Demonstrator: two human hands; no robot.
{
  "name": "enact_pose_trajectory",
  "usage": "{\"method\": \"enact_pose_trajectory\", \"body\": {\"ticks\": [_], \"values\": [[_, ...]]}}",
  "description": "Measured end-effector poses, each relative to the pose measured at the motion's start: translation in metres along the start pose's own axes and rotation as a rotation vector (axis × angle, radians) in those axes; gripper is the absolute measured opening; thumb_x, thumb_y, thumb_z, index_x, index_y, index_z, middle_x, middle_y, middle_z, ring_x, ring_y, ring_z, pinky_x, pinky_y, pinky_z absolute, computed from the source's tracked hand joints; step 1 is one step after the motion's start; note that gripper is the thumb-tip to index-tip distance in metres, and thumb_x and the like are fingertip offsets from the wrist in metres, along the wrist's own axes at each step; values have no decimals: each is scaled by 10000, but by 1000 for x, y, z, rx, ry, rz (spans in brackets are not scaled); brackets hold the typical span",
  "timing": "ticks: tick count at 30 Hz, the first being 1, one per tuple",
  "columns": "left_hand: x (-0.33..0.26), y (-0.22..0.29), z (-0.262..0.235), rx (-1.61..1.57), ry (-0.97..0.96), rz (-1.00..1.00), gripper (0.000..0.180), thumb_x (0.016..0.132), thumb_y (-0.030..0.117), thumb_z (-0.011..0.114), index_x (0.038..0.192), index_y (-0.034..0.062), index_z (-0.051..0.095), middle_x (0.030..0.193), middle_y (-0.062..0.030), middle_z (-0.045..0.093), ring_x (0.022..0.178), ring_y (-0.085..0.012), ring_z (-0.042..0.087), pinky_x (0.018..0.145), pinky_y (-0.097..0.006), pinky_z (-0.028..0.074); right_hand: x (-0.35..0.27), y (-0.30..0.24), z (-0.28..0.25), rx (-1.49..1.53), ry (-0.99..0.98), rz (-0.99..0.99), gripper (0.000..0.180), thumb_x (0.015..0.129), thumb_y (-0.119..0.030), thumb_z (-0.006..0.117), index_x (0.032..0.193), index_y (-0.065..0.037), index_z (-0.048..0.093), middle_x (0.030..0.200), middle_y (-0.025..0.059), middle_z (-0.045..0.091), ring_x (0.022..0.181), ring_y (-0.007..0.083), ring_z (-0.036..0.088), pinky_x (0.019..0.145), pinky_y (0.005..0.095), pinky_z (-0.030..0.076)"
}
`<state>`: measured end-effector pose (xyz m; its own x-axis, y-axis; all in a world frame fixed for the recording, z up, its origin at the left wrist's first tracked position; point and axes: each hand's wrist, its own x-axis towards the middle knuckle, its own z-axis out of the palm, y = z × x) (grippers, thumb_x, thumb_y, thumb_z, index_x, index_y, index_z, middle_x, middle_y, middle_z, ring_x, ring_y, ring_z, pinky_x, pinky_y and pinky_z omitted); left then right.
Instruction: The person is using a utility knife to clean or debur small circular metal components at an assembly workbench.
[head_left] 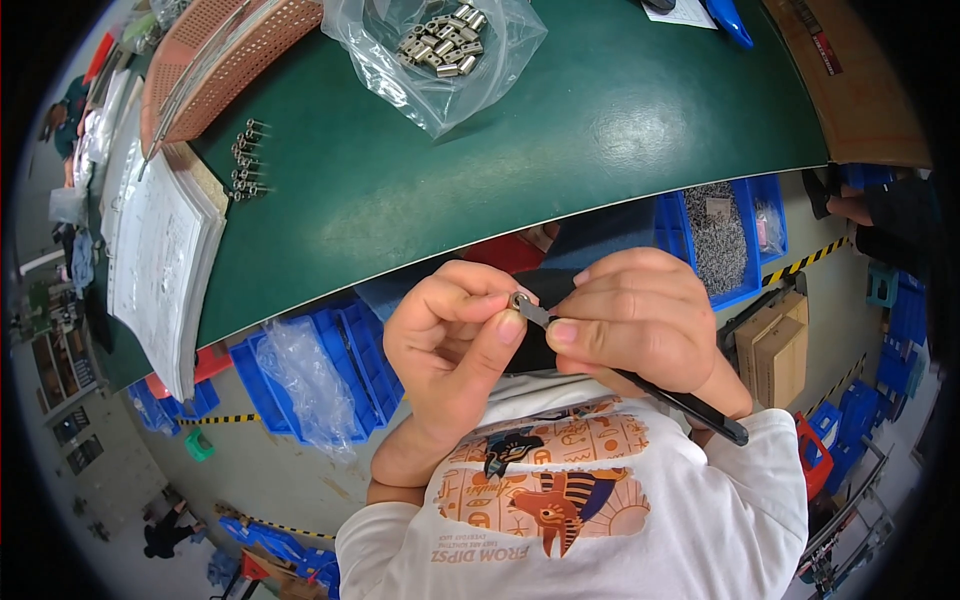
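My left hand [452,335] is raised in front of my chest, with thumb and fingers pinching a small metal fitting [519,299] that has a round, ring-like end. My right hand [640,320] grips a slim black-handled knife [690,405]. Its flat grey metal end meets the fitting between the two hands, and its handle slants down to the right past my palm. On the green table, a clear plastic bag [435,95] lies with several small metal cylinders [445,42] in it. Farther left on the table, several small metal eye bolts [246,160] stand in a cluster.
A pinkish perforated basket [215,75] and a stack of papers [165,265] sit along the green table's [380,200] left side. Blue bins [725,235] stand under its edge, one full of small metal parts. Cardboard boxes [775,350] are at the right. Other people are farther off.
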<state>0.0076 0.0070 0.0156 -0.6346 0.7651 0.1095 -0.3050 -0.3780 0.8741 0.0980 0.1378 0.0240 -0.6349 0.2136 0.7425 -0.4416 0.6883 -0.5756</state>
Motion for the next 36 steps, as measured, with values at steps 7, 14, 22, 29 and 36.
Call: {"method": "enact_pose_trajectory", "body": {"ticks": [7,14,22,29,36], "values": [[0,-1,0,-10,1,1,129,772,-65,525,866,11,482,912,-149,526,809,-149,544,717,-232,441,0,1,1,-15,-2,-12,178,610,-102,674,749,-31,588,637,46,580,528,157,550,504,249,454],[0,-2,0,12,16,17,132,771,-69,525,869,9,483,911,-147,528,806,-147,544,708,-231,442,-2,0,3,-12,15,-4,187,607,-105,670,754,-26,585,644,46,577,526,161,546,505,249,453],[0,0,0,73,61,56,153,748,-92,542,855,0,484,915,-145,526,813,-143,542,714,-227,446,-1,0,1,-93,6,-6,191,610,-107,679,756,-25,586,634,54,581,525,159,550,511,249,460],[-1,-2,-1,52,22,49,154,751,-96,532,861,1,484,914,-146,520,823,-152,544,716,-224,450,-1,-1,3,11,16,20,181,612,-94,683,747,-23,585,631,55,580,525,158,553,510,251,462],[-1,-2,-2,22,22,43,149,752,-96,529,855,1,482,919,-149,520,820,-146,544,706,-219,449,-1,0,5,-10,21,-15,177,612,-97,666,747,-17,584,637,55,578,519,159,545,502,246,458]]}}
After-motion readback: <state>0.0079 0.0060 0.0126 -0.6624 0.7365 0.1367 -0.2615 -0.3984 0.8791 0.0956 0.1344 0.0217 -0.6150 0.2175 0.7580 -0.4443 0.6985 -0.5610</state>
